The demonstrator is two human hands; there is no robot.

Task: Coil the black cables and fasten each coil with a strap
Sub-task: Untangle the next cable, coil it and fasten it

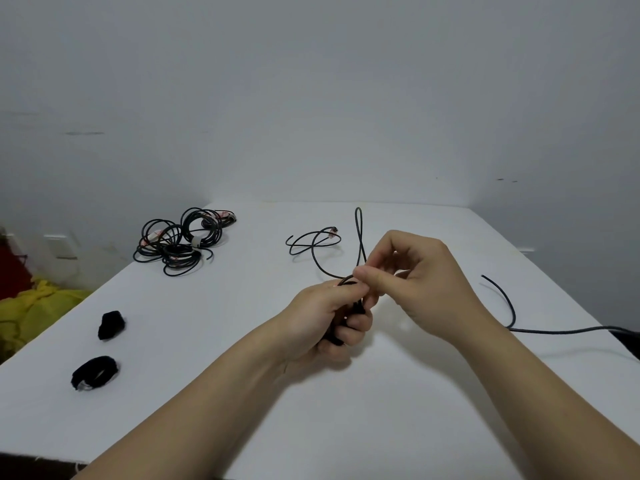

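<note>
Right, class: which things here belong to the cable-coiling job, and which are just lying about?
Job: thin black cable held in left hand and right hand; heap of coiled black cables; two black fabric straps; loose black cable at right.
Lying about: crumpled yellow cloth beside the white table.

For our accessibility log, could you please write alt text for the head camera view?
Over a white table, the left hand grips a bunched black cable while the right hand pinches a loop of it. Coiled cables lie piled at far left, two black straps near left, and a loose cable end trails right.
</note>
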